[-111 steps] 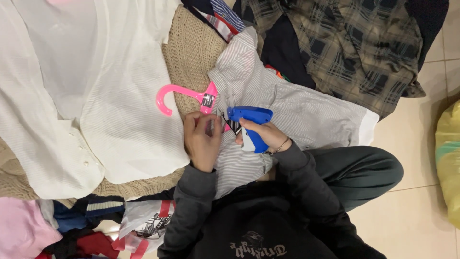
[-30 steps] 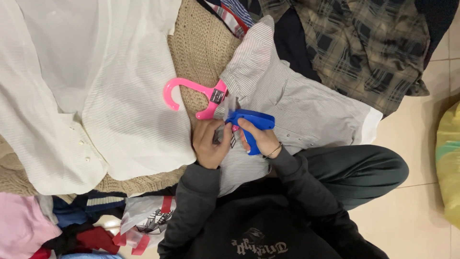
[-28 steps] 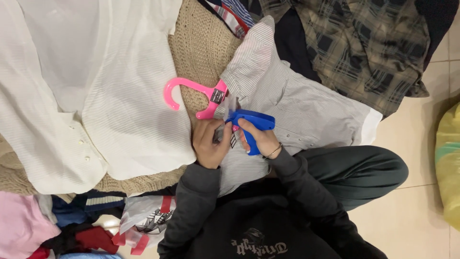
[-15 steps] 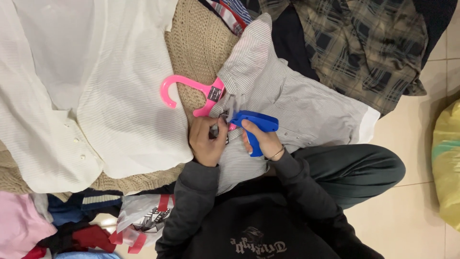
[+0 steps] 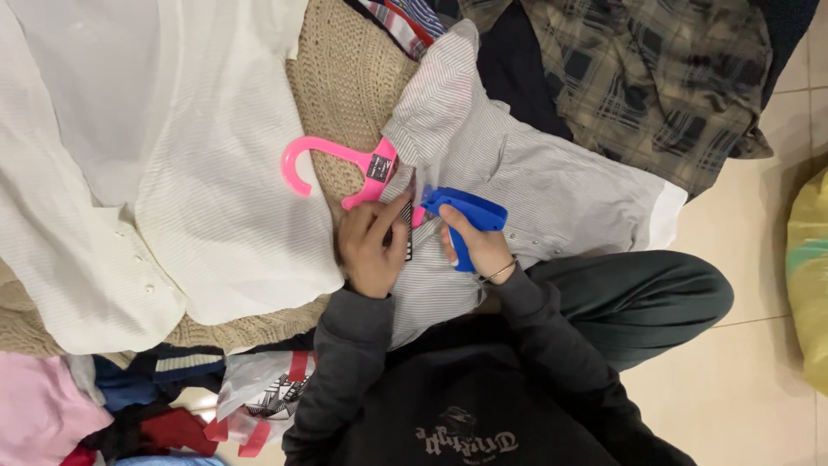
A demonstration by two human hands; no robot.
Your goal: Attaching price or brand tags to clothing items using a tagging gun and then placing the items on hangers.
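Shirt [image 5: 517, 185] with grey stripes lies flat on the floor on a pink hanger [image 5: 332, 164]. The left hand [image 5: 371, 246] pinches a small tag [image 5: 408, 242] against it. The right hand [image 5: 474, 246] has its grip tight around a blue tag gun [image 5: 461, 216], tip at the collar.

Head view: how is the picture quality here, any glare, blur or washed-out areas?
Head view: even indoor light, soft shadows; the white blouse is bright and slightly washed out; the left hand and the blue tagging gun in the right hand look sharp; no obvious glare.
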